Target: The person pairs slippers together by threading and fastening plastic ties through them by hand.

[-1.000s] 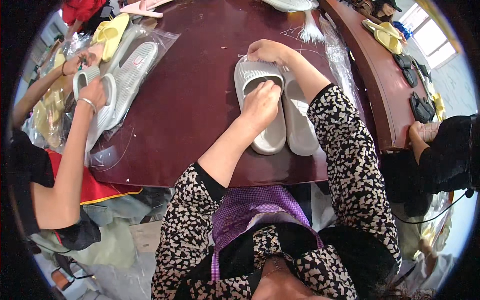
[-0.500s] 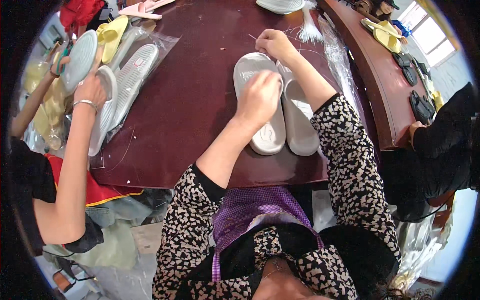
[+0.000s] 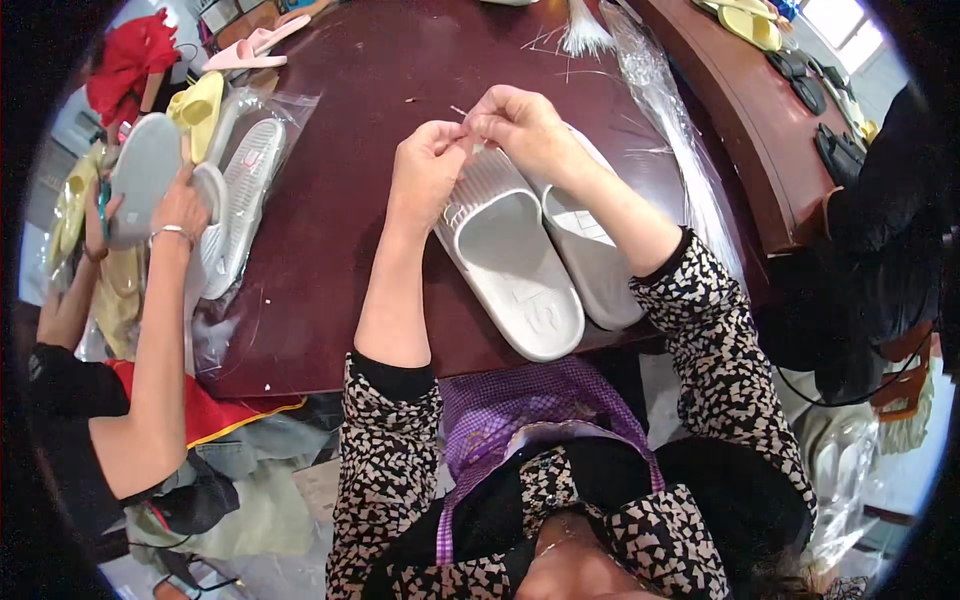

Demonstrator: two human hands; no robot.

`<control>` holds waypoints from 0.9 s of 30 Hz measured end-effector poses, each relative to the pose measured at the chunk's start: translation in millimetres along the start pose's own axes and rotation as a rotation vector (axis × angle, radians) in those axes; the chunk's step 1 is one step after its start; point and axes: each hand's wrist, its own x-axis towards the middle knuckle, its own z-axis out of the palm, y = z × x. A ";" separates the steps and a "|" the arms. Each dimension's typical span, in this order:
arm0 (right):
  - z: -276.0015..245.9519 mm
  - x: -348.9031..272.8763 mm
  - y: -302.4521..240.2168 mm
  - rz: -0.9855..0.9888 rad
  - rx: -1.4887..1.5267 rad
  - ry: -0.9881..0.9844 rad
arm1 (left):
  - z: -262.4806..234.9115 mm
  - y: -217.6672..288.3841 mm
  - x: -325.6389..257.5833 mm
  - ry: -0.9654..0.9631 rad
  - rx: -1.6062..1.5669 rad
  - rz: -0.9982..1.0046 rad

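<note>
Two grey slide sandals lie side by side on the dark red table (image 3: 340, 230): the left slipper (image 3: 510, 265) shows its footbed and ribbed strap, the right slipper (image 3: 590, 255) is partly under my forearm. My left hand (image 3: 428, 170) and my right hand (image 3: 520, 125) meet above the straps, fingertips pinched together on a thin pale plastic tie (image 3: 462, 113). How the tie joins the slippers is hidden by my fingers.
A co-worker's hand (image 3: 180, 205) at the left holds a grey slipper (image 3: 145, 175) over bagged slippers (image 3: 240, 195). A yellow slipper (image 3: 195, 105) and a pink one (image 3: 250, 48) lie beyond. A bundle of plastic ties (image 3: 582, 35) and clear bags (image 3: 665, 120) sit at the far right.
My left hand has lifted off the slipper's footbed and joined my right hand above the straps. The view has tilted closer. The co-worker has raised a grey slipper.
</note>
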 end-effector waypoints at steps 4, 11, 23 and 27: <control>-11.1 -9.3 0.6 -0.038 -0.059 0.055 | 0.0 -3.3 0.5 0.082 -0.054 -0.115; -9.3 -24.4 -1.0 0.093 -0.021 0.047 | 1.0 -5.6 -1.8 0.053 -0.303 -0.174; -7.3 -29.4 11.3 -0.015 -0.275 0.061 | 4.0 -16.1 -1.3 0.046 -0.326 -0.149; -7.9 -28.9 12.5 0.015 -0.277 0.067 | 3.9 -17.9 -0.7 0.034 -0.338 -0.138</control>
